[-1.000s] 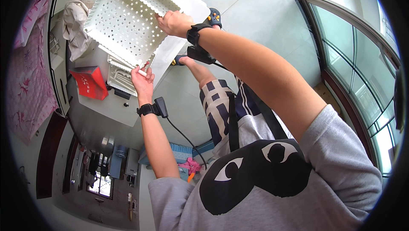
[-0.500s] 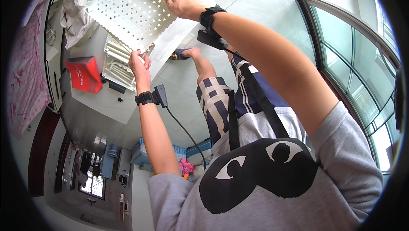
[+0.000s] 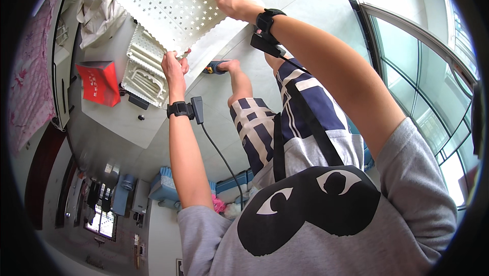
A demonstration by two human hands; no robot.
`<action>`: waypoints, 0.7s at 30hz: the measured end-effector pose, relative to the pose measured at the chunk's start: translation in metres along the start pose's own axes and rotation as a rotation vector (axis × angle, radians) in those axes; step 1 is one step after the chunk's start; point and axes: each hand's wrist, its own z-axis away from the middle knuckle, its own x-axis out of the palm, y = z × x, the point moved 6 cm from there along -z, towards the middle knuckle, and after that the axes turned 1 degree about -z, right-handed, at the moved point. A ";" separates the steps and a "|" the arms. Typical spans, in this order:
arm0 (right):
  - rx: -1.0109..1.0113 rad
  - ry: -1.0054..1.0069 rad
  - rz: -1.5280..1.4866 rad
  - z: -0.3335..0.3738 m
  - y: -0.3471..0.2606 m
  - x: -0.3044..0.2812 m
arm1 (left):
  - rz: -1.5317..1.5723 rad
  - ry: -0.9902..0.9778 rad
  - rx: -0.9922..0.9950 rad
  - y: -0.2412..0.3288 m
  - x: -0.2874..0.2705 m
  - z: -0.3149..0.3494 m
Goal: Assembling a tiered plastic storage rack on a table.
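A white plastic basket with star-shaped cut-outs and a scalloped rim (image 3: 165,6) is held between both hands above the far part of a pale, smooth-topped table (image 3: 119,123), its far edge running out of view; whether it touches the tabletop cannot be told. The left hand (image 3: 174,71) has its fingers curled at the basket's near corner, gripping the edge there. The right hand (image 3: 235,5) pinches the rim on the basket's right side with its fingertips. Just beside the left hand, on its left, are smaller white plastic trays with scalloped edges and white rods in them (image 3: 146,83), one partly behind the basket. Farther left stands a glossy red bag (image 3: 98,83), with a flat black box (image 3: 135,100) at its right and a small black object (image 3: 141,117) nearer on the table. A crumpled cream cloth (image 3: 99,8) lies to the left of the basket, toward the far side.
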 end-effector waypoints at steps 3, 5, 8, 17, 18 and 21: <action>-0.026 0.020 0.012 -0.006 -0.003 0.001 | 0.008 -0.001 0.009 -0.002 -0.005 -0.004; -0.036 0.011 0.014 -0.013 0.003 0.003 | -0.007 -0.024 -0.006 0.000 0.001 -0.002; -0.087 0.045 0.008 -0.017 -0.003 0.006 | -0.057 -0.008 -0.036 0.002 -0.005 -0.004; -0.231 0.116 0.190 -0.036 0.005 0.013 | 0.219 -0.078 -0.122 -0.004 0.001 -0.013; -0.168 0.114 0.110 -0.027 -0.001 0.020 | 0.211 -0.051 -0.111 -0.008 -0.012 -0.009; -0.111 0.095 0.024 -0.018 -0.008 0.022 | 0.220 0.022 -0.106 -0.010 -0.022 -0.010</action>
